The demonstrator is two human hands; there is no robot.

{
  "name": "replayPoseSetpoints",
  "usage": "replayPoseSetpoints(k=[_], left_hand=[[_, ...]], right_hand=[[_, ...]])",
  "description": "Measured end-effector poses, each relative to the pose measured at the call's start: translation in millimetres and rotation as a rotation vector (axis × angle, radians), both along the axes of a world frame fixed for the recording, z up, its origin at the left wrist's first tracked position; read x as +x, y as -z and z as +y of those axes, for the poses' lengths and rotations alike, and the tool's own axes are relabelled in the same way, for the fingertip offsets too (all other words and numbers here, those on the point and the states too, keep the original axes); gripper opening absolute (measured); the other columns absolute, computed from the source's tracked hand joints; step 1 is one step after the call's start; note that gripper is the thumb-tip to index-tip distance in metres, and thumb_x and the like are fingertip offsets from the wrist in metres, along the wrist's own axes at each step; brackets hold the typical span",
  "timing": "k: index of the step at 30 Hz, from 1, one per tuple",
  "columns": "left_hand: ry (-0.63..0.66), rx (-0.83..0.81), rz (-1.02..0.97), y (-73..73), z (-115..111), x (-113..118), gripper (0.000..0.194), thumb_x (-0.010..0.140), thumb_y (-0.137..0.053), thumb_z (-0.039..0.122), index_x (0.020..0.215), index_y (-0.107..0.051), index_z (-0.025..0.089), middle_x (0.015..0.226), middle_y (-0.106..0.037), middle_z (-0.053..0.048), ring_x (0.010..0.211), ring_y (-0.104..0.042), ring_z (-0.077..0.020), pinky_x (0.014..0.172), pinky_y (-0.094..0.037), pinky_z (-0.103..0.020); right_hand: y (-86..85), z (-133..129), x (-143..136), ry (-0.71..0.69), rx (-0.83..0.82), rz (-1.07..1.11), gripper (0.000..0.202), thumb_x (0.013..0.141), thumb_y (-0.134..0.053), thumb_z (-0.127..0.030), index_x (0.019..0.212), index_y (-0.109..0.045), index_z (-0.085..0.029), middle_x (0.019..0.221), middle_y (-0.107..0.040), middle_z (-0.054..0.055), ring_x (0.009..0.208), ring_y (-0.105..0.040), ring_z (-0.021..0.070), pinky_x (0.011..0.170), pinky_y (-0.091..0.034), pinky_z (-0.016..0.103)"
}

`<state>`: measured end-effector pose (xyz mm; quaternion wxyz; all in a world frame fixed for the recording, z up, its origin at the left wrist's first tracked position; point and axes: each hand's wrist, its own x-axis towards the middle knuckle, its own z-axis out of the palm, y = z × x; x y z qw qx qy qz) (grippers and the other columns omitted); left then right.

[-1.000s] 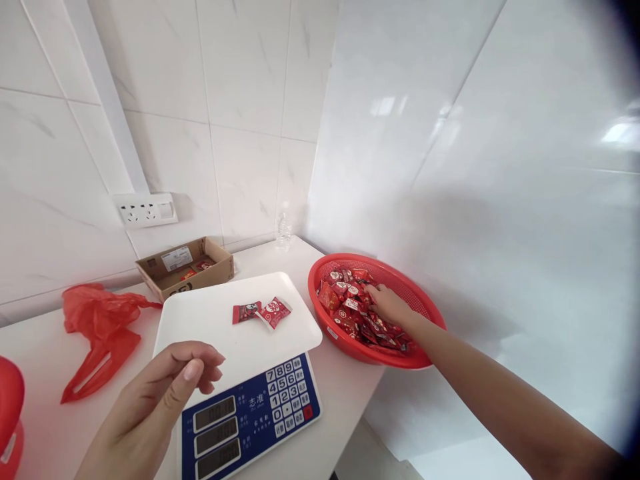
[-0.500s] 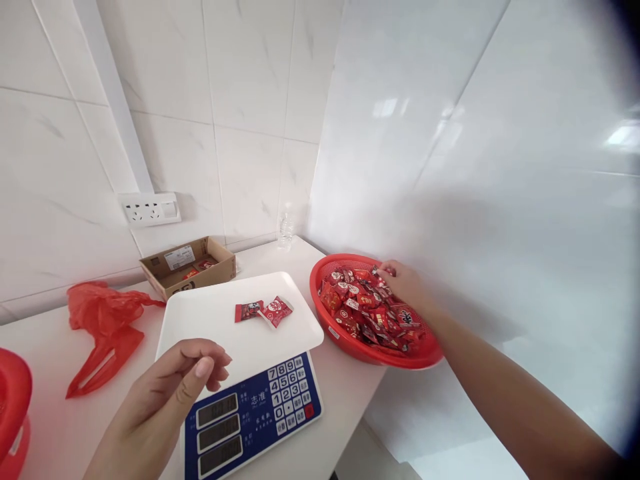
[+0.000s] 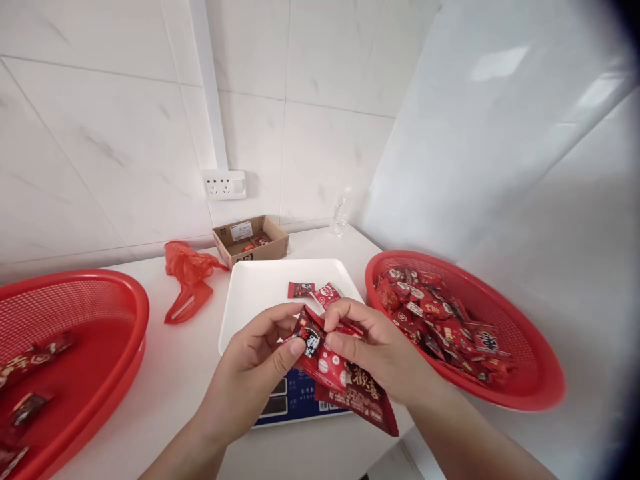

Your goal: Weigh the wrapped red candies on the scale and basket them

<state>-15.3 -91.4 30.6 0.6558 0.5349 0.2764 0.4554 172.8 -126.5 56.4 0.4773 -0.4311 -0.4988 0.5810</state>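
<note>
pinching away with both hands, right above the scale! my left hand [image 3: 250, 363] has thumb and fingers closed on a small packet with a round black mark [image 3: 309, 339], and my right hand [image 3: 383, 347] grips, between thumb and forefinger, a red packet with white patterns [image 3: 331, 367]. the two packets overlap, right between my hands, and below my right hand hangs a bigger dark red packet with gold characters [image 3: 369, 401], tilted down to the right; which fingers carry it, i can't tell.

just behind, on the white tray [image 3: 257, 287] of the scale, two more lie side by side: a dark-labelled packet [image 3: 301, 290] and a pink-red packet [image 3: 327, 293], partly hidden by my fingers. my hands cover much of the blue panel [image 3: 293, 415].

over to the right, a red basket [image 3: 547, 383] holds a heap of red packets [image 3: 440, 313]! on the left, another red basket [image 3: 137, 300] with a few wrapped packets [image 3: 37, 360] in it. farther back on the table [image 3: 173, 380]: a crumpled red plastic bag [image 3: 189, 270], an open cardboard box [image 3: 257, 252] with packets inside, and a clear bottle [image 3: 340, 219] near the corner.
</note>
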Motion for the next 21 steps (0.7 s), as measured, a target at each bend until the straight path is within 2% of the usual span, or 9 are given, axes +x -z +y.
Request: replayPoseSetpoints(k=[4, 7, 10, 13, 15, 17, 19, 21], left_hand=[[-0.039, 0.008, -0.085, -3.0, 1.1, -6.0, 0.023, 0.084, -0.077, 0.032, 0.106, -0.076, 0.035, 0.091, -0.069, 0.001, 0.081, -0.064, -0.0116, 0.069, -0.057, -0.017], [-0.087, 0.026, -0.099, -3.0, 9.2, -10.7, 0.021, 0.086, -0.075, 0.032, 0.106, -0.074, 0.036, 0.090, -0.068, 0.002, 0.078, -0.065, -0.0101, 0.067, -0.056, -0.016], [-0.111, 0.064, -0.037, -0.3, 18.4, -13.6, 0.021, 0.089, -0.072, 0.031, 0.108, -0.072, 0.038, 0.090, -0.067, 0.004, 0.072, -0.065, -0.0084, 0.067, -0.056, -0.016], [-0.095, 0.101, 0.065, 2.3, 18.3, -11.5, 0.013, 0.092, -0.066, 0.033, 0.102, -0.075, 0.033, 0.095, -0.066, 0.002, 0.072, -0.065, -0.0095, 0.068, -0.058, -0.019], [-0.039, 0.064, 0.066, 2.4, 11.5, -7.5, 0.017, 0.094, -0.062, 0.037, 0.095, -0.076, 0.028, 0.095, -0.064, 0.000, 0.073, -0.064, -0.0112, 0.065, -0.058, -0.021], [0.085, -0.020, 0.033, 1.3, 2.0, -3.1, 0.027, 0.094, -0.058, 0.046, 0.096, -0.075, 0.025, 0.094, -0.063, -0.003, 0.073, -0.062, -0.0136, 0.060, -0.057, -0.023], [0.235, -0.070, 0.002, -0.6, -7.2, 0.4, 0.045, 0.089, -0.056, 0.063, 0.106, -0.072, 0.023, 0.093, -0.064, -0.005, 0.074, -0.061, -0.0166, 0.059, -0.056, -0.026], [0.303, -0.040, -0.010, -2.8, -14.0, 2.8, 0.059, 0.079, -0.061, 0.072, 0.112, -0.068, 0.023, 0.095, -0.063, -0.006, 0.080, -0.061, -0.0196, 0.064, -0.055, -0.028]], right_hand=[[8.2, 0.5, -13.6, 0.028, -0.017, 0.194, 0.026, 0.080, -0.079, -0.043, 0.091, -0.063, -0.025, 0.077, -0.064, -0.005, 0.054, -0.052, 0.0066, 0.052, -0.042, 0.018], [8.5, -2.6, -16.7, 0.103, 0.025, 0.249, 0.027, 0.081, -0.079, -0.042, 0.098, -0.065, -0.027, 0.088, -0.069, -0.002, 0.057, -0.056, 0.0073, 0.052, -0.045, 0.019], [6.4, -7.1, -16.8, 0.151, 0.086, 0.226, 0.027, 0.083, -0.076, -0.044, 0.101, -0.065, -0.027, 0.092, -0.071, 0.000, 0.054, -0.055, 0.0076, 0.050, -0.047, 0.021], [3.0, -11.5, -18.3, 0.193, 0.191, 0.121, 0.021, 0.089, -0.071, -0.043, 0.101, -0.066, -0.027, 0.096, -0.073, 0.001, 0.061, -0.061, 0.0091, 0.056, -0.051, 0.021], [1.0, -13.6, -21.0, 0.277, 0.320, 0.026, 0.013, 0.092, -0.068, -0.039, 0.101, -0.067, -0.029, 0.097, -0.074, 0.000, 0.074, -0.067, 0.0112, 0.065, -0.055, 0.021], [0.3, -15.1, -24.4, 0.394, 0.477, -0.079, 0.009, 0.093, -0.067, -0.033, 0.103, -0.067, -0.031, 0.097, -0.075, -0.002, 0.085, -0.070, 0.0118, 0.074, -0.057, 0.020], [1.3, -16.6, -27.6, 0.505, 0.607, -0.193, 0.014, 0.094, -0.066, -0.027, 0.106, -0.067, -0.033, 0.099, -0.075, -0.004, 0.091, -0.071, 0.0113, 0.081, -0.057, 0.020], [3.7, -18.3, -30.1, 0.563, 0.694, -0.296, 0.023, 0.092, -0.066, -0.021, 0.111, -0.065, -0.034, 0.104, -0.075, -0.004, 0.096, -0.071, 0.0113, 0.085, -0.057, 0.020]])
